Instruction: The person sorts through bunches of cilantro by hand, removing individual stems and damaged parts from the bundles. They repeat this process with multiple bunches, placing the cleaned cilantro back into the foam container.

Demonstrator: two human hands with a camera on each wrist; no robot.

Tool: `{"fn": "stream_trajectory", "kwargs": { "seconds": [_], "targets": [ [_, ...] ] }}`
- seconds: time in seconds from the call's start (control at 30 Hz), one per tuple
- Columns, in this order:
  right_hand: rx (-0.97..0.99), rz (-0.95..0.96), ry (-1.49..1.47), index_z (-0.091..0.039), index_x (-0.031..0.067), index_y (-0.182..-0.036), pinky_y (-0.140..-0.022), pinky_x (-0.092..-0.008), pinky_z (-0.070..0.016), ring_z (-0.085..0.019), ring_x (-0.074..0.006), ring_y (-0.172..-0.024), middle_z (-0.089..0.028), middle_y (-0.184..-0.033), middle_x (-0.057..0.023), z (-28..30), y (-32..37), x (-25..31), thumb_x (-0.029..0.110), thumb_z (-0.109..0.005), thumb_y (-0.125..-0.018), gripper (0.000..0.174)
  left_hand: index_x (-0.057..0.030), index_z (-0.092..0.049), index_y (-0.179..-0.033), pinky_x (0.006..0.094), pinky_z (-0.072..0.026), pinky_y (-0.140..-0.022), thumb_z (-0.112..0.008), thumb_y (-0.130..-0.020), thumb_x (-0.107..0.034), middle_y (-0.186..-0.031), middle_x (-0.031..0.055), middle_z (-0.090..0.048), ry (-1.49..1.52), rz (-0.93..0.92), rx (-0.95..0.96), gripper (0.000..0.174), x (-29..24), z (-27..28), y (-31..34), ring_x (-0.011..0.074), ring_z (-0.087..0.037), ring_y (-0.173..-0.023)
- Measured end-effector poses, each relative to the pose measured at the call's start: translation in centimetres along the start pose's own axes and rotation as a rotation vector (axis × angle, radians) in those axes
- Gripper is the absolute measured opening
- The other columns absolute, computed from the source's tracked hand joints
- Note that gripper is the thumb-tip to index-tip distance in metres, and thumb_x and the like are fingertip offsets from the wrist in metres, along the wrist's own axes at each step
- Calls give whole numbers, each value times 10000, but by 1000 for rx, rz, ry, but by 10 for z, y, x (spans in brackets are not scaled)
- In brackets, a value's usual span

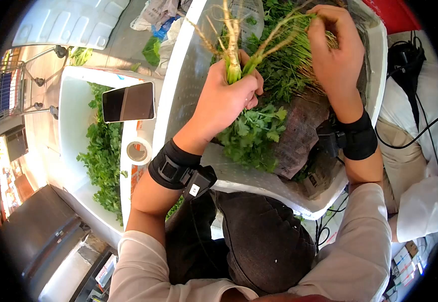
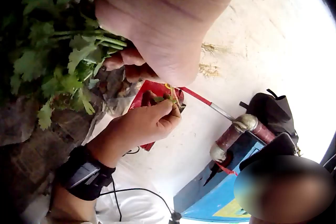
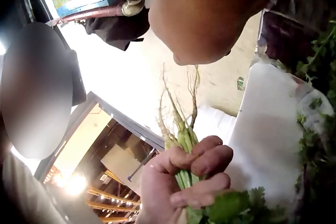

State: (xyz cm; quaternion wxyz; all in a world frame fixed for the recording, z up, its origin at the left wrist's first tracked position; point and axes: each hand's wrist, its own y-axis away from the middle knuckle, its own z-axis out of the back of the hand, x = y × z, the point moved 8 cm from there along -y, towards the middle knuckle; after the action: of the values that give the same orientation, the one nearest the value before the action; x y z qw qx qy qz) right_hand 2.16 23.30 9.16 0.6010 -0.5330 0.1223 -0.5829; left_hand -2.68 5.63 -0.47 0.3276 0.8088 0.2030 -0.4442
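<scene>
My left hand [image 1: 229, 98] grips a bunch of coriander with its pale roots [image 1: 233, 45] pointing up and away and its leaves [image 1: 254, 133] hanging below the fist. In the right wrist view the fingers curl round the green stems [image 3: 185, 140], just under the roots. To the right, my right hand [image 1: 337, 55] pinches a thin yellow-green stalk between thumb and fingertips, at the outer end of a side stem from the bunch. The left wrist view also shows this pinch, with the yellowish stalk [image 2: 172, 94] at the fingertips. More coriander [image 1: 289, 75] lies in the white foam box beneath both hands.
The foam box [image 1: 380, 75] also contains dark damp wrapping [image 1: 302, 131]. At the left, another white box [image 1: 73, 95] holds leafy greens [image 1: 103, 156]. A phone [image 1: 128, 103] and a tape roll [image 1: 139, 151] rest between the boxes. Black cables [image 1: 415, 143] trail at the right.
</scene>
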Motion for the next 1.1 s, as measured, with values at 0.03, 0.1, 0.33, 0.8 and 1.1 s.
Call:
{"fn": "stream_trajectory", "kwargs": {
  "seconds": [0.03,0.1,0.33,0.8,1.1],
  "targets": [
    [0,1,-1,-592,2,-931,-668,-313,-494,-616,-240,-723,-612,-852,-130,0,0,1,-91,-643,-833,144,-28,-497,-978,303,-411,-591,-539,-884,15,-747,55,-507,20,-29,-20,112,1,4,-1,103,-400,-552],
    [-17,-296,-104,-579,-6,-924,-665,-280,-468,-583,-171,-719,-605,-845,-105,-1,4,-18,-80,-628,-870,104,-32,-503,-995,309,-419,-606,-555,-913,-7,-722,38,-489,38,-57,-39,100,1,8,-5,105,-408,-560],
    [582,-147,317,-664,85,-1146,-905,-424,-516,-648,-316,-1016,-637,-1152,-114,-36,38,-49,139,-678,-929,224,-15,-568,-827,295,-495,-626,-649,-981,-138,-645,27,-580,-116,-242,-231,212,-14,26,-10,154,-657,-645],
    [1407,-342,552,-619,-61,-843,-561,-536,-450,-617,-539,-767,-574,-833,-347,-64,139,-175,-91,-638,-622,223,56,-632,-1147,306,-544,-597,-598,-1008,-120,-839,92,-673,-51,-411,-222,227,-34,17,5,194,-697,-655],
    [1555,-433,616,-491,-58,-727,-492,-531,-295,-450,-541,-633,-454,-746,-319,-82,145,-174,-95,-603,-647,143,-11,-617,-909,275,-447,-489,-686,-932,-80,-611,18,-552,-12,-310,-155,101,-29,25,5,104,-514,-479]
  ]
}}
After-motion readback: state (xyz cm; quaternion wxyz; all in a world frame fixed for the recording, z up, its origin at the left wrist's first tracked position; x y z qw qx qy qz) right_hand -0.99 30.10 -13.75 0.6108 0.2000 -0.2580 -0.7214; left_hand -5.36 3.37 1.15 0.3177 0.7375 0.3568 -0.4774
